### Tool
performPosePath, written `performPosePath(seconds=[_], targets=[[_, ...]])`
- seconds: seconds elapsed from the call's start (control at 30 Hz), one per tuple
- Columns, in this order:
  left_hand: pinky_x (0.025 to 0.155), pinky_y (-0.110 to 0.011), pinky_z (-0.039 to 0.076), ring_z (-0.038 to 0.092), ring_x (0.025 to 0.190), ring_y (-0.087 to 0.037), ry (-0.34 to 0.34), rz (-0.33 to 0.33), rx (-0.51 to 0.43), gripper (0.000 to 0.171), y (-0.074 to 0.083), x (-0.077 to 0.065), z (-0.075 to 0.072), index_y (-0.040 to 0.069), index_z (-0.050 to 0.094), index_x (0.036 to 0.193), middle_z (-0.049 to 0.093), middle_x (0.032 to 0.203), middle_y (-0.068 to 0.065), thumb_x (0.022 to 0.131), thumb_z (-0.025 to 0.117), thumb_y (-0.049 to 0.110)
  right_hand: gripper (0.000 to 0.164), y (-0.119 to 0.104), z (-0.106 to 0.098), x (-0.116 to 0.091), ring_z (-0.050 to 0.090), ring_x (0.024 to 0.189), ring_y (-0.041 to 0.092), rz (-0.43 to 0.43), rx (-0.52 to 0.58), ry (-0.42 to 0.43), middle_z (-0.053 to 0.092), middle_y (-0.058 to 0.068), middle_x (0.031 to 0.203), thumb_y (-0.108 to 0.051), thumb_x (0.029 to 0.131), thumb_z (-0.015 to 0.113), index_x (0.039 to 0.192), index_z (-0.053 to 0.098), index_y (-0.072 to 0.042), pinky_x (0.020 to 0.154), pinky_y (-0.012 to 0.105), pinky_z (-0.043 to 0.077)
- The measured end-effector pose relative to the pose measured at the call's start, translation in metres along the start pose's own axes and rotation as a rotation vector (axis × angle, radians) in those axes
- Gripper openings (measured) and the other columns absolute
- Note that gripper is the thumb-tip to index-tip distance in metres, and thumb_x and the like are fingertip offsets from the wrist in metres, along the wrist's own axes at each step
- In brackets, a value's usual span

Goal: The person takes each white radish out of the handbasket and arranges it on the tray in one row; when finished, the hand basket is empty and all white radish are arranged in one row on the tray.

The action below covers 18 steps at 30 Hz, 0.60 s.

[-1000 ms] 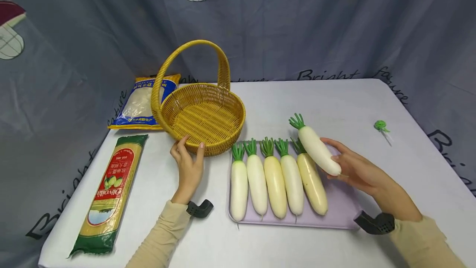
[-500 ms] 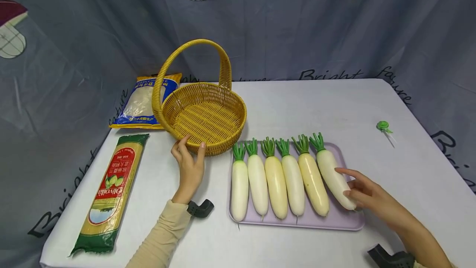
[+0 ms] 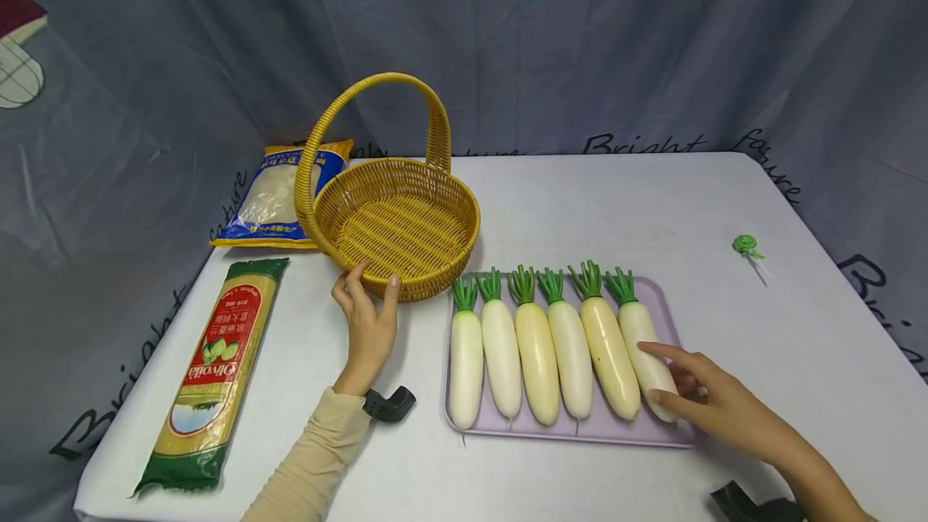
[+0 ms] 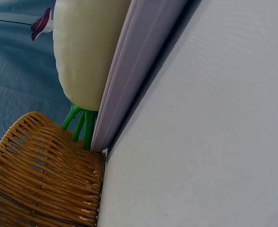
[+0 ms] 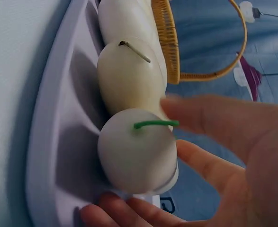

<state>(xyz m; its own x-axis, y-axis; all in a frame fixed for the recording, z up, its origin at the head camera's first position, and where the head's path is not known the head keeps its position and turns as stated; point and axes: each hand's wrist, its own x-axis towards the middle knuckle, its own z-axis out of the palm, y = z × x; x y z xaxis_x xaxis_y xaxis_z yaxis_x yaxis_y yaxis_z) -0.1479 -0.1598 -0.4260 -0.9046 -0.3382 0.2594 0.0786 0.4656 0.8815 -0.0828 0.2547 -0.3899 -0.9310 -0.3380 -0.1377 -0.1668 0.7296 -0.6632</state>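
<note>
My left hand (image 3: 368, 333) touches the near rim of a yellow wicker basket (image 3: 397, 288) with its fingertips. That basket has a tall arched handle and stands at the left of the table. My right hand (image 3: 714, 397) holds the rightmost white radish (image 3: 638, 329), thumb and forefinger on its left side and the other fingers round its right side. The radish has green stalks and lies on a lilac tray (image 3: 656, 294). Several white and cream radishes (image 3: 536, 361) lie left of it in a row, stalks away from me. In the right wrist view, fingers pass below the radish's end (image 5: 136, 151).
A long green-and-red packet of pasta (image 3: 217, 377) lies at the left. Behind the basket is a blue-and-yellow bag (image 3: 271, 204). A green lollipop (image 3: 747, 246) lies at the right. A grey curtain (image 3: 580, 47) hangs behind the white table (image 3: 580, 200).
My right hand lowered the radish onto the tray at the right end of the row. It has since shifted the radish's root end left and nearer to me. The left hand stayed at the basket.
</note>
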Motion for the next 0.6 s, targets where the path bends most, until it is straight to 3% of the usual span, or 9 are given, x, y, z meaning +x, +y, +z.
performPosePath(seconds=[0.2,0.43,0.6], targets=[[0.103,-0.049,0.024,0.023,0.126,-0.032,-0.004,-0.004,-0.002,0.054,0.001,0.000,0.001,0.012,0.027,0.134,0.013,0.132,-0.018,0.092,0.047,0.039,0.049,-0.003,-0.001,0.006,0.038,0.091,-0.006,-0.046,-0.023,0.065,0.041,0.012,0.119,-0.025,0.086,0.062,0.131,0.046,-0.016,0.067,0.020,0.045],[0.104,-0.047,0.023,0.022,0.127,-0.031,0.012,0.004,-0.014,0.053,0.001,0.000,0.003,0.012,0.027,0.134,0.013,0.131,-0.017,0.092,0.049,0.036,0.042,-0.003,-0.005,0.015,0.049,0.093,0.001,-0.036,-0.051,0.168,0.052,0.014,0.113,-0.023,0.085,0.063,0.124,0.053,-0.013,0.067,0.021,0.046],[0.103,-0.049,0.025,0.021,0.128,-0.033,-0.006,-0.001,0.029,0.061,0.003,-0.003,0.001,0.011,0.021,0.139,0.011,0.135,-0.018,0.091,0.049,0.037,0.038,-0.005,-0.005,0.018,0.044,0.087,-0.013,-0.056,-0.049,0.224,0.056,0.012,0.110,-0.021,0.085,0.063,0.121,0.056,-0.011,0.067,0.019,0.046]])
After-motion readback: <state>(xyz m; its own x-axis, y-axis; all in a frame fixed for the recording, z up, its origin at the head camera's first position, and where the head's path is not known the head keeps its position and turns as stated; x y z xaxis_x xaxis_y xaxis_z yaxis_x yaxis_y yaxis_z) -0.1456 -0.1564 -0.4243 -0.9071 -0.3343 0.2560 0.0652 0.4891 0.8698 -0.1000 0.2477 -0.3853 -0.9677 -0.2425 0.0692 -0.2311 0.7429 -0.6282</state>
